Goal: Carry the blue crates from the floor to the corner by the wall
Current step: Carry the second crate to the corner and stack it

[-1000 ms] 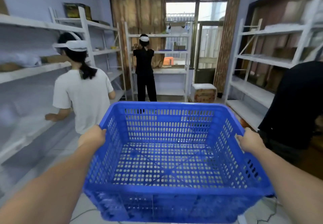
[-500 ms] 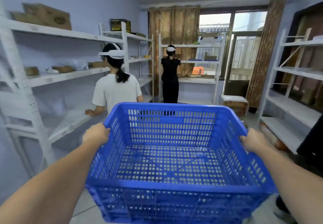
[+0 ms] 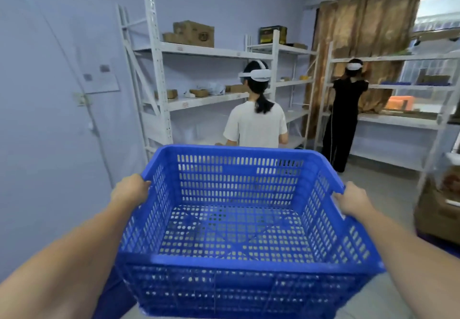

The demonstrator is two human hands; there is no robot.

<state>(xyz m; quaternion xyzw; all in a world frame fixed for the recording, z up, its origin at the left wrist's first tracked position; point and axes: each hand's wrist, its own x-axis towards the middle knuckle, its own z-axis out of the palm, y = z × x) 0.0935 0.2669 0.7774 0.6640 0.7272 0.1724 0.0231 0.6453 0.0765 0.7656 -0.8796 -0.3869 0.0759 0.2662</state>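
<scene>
We see one blue crate (image 3: 239, 224) filling the lower centre of the frame, lifted off the floor and held out in front of the camera — its perforated bottom bare. The left hand (image 3: 130, 189) is closed over the rim at the crate's left side, the right hand (image 3: 349, 200) closed over the rim at its right, both arms reaching in from the bottom corners. Behind the crate, mid-frame, a person in a white shirt (image 3: 256, 124) faces white shelving (image 3: 199, 52) that carries cardboard boxes (image 3: 193, 33). Further right a person in black (image 3: 344, 119) stands at another rack before a brown curtain (image 3: 368, 27). The pale wall (image 3: 49, 94) takes up the left side — at lower left, beneath the crate, a blue edge shows, too cut off to identify.
</scene>
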